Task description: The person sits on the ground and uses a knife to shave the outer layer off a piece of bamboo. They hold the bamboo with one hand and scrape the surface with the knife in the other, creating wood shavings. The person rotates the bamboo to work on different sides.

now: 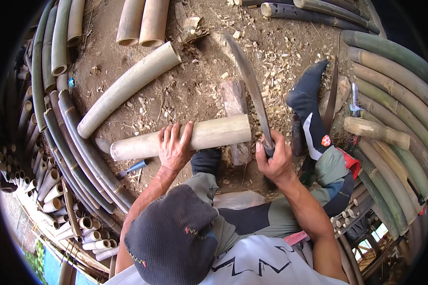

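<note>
My left hand [176, 145] grips a pale bamboo tube [218, 131] from above, fingers over its top near the middle. The tube lies slantwise, its right end resting across a rough wood block [234, 97]. In my right hand [277, 161] is the dark handle of a machete [252, 80], fingers wrapped round it. The long curved blade points up and away, just right of the tube's cut end and apart from it. My left foot [207, 159] is partly hidden under the tube; my right foot [309, 90], in a dark sock, stretches out on the right.
Another bamboo tube [128, 90] lies beyond the held one. Wood chips [276, 61] cover the ground. Long bamboo poles [78, 137] flank the left, with more poles [399, 95] on the right. A wooden mallet [375, 132] and a blue tool [135, 166] lie nearby.
</note>
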`<action>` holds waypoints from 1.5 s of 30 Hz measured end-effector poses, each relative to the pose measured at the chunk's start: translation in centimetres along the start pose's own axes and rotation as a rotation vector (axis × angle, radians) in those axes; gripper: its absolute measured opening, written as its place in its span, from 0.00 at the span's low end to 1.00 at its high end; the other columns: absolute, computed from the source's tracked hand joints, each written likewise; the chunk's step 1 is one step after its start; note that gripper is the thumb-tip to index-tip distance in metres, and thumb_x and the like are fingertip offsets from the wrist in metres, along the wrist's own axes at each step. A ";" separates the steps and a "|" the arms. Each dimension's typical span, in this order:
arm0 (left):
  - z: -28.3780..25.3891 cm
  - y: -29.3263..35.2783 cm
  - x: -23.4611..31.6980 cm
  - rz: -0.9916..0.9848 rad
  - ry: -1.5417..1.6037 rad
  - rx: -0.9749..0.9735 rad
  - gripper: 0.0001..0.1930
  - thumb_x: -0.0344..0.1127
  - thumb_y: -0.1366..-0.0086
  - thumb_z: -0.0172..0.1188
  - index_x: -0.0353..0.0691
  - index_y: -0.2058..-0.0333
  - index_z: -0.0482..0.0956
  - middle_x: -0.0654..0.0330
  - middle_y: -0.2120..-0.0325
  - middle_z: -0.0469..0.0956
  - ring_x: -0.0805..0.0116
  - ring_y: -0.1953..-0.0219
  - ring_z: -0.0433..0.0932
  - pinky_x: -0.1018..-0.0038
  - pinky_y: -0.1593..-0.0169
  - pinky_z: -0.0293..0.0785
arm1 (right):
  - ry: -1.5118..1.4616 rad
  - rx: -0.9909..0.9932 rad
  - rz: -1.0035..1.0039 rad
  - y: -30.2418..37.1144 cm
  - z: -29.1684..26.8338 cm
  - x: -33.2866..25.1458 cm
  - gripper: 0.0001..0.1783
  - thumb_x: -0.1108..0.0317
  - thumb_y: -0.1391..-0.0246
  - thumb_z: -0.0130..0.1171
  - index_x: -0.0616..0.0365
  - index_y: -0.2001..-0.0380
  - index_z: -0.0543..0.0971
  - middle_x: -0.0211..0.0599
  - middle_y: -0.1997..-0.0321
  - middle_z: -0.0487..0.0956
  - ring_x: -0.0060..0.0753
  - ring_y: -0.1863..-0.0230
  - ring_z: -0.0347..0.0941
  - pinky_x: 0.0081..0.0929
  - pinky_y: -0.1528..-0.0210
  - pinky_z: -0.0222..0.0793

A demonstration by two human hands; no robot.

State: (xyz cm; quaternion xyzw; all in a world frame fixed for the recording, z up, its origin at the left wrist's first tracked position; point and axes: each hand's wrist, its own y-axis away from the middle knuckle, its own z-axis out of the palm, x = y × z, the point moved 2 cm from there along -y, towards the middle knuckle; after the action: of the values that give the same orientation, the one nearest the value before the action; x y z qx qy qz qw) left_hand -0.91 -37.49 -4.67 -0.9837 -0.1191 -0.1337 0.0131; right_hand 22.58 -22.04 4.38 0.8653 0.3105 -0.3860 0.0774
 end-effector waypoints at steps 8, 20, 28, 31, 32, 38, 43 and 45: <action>-1.7 -2.8 -0.9 -0.024 0.166 -0.368 0.49 0.47 0.61 0.77 0.46 0.37 0.67 0.51 0.49 0.71 0.50 0.44 0.70 0.52 0.36 0.60 | 0.095 -0.344 0.313 0.1 0.4 3.2 0.18 0.59 0.38 0.59 0.64 0.56 0.71 0.57 0.69 0.79 0.62 0.70 0.79 0.49 0.68 0.74; -1.1 -3.7 -1.8 -0.096 0.240 -0.498 0.43 0.49 0.64 0.77 0.44 0.46 0.73 0.52 0.52 0.71 0.48 0.49 0.76 0.54 0.45 0.74 | 0.131 -0.456 0.458 2.4 0.3 3.6 0.18 0.65 0.41 0.62 0.67 0.53 0.73 0.53 0.73 0.79 0.57 0.74 0.79 0.42 0.69 0.75; -1.0 -2.1 -0.3 -0.058 0.146 -0.324 0.43 0.46 0.64 0.79 0.46 0.46 0.72 0.57 0.54 0.75 0.54 0.50 0.75 0.58 0.46 0.73 | 0.289 -0.426 0.296 1.5 1.2 3.1 0.17 0.60 0.38 0.58 0.65 0.58 0.72 0.57 0.72 0.80 0.55 0.74 0.81 0.46 0.72 0.77; -0.6 -2.7 -0.6 -0.048 0.128 -0.263 0.42 0.45 0.64 0.79 0.45 0.47 0.72 0.58 0.56 0.77 0.54 0.52 0.76 0.58 0.47 0.72 | 0.124 -0.472 0.429 1.1 0.0 3.8 0.18 0.59 0.37 0.58 0.64 0.56 0.71 0.56 0.72 0.80 0.56 0.73 0.81 0.46 0.72 0.75; -0.6 -1.5 -0.3 -0.035 0.137 -0.275 0.42 0.44 0.64 0.79 0.45 0.47 0.72 0.58 0.57 0.77 0.55 0.52 0.76 0.59 0.48 0.72 | 0.059 -0.342 0.337 0.3 -0.6 1.8 0.18 0.59 0.38 0.59 0.64 0.55 0.71 0.55 0.73 0.79 0.55 0.74 0.80 0.45 0.72 0.74; -0.7 -0.7 0.7 -0.047 0.095 -0.150 0.41 0.41 0.64 0.77 0.44 0.46 0.72 0.58 0.53 0.76 0.55 0.52 0.75 0.58 0.47 0.70 | 0.116 -0.320 0.294 1.6 0.8 3.5 0.17 0.62 0.40 0.61 0.65 0.56 0.71 0.51 0.76 0.79 0.52 0.76 0.81 0.43 0.72 0.76; 0.5 -0.7 0.3 -0.041 0.061 -0.035 0.40 0.40 0.61 0.75 0.43 0.45 0.72 0.56 0.51 0.76 0.54 0.48 0.74 0.57 0.43 0.66 | 0.071 -0.310 0.264 -0.8 -0.3 1.7 0.17 0.61 0.39 0.60 0.65 0.60 0.70 0.56 0.75 0.78 0.60 0.75 0.79 0.45 0.72 0.75; 0.3 1.0 1.0 -0.062 0.037 -0.060 0.40 0.39 0.61 0.75 0.43 0.44 0.72 0.55 0.50 0.76 0.54 0.47 0.74 0.57 0.42 0.65 | 0.001 -0.149 0.162 -0.3 -0.3 0.5 0.17 0.61 0.39 0.60 0.64 0.59 0.71 0.56 0.75 0.79 0.59 0.76 0.79 0.45 0.73 0.75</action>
State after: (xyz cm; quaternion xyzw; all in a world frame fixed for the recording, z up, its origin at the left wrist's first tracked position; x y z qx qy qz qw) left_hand 0.36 -38.20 -4.72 -0.9769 -0.1454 -0.1557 -0.0182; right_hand 22.81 -21.43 4.24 0.8796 0.2673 -0.3536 0.1725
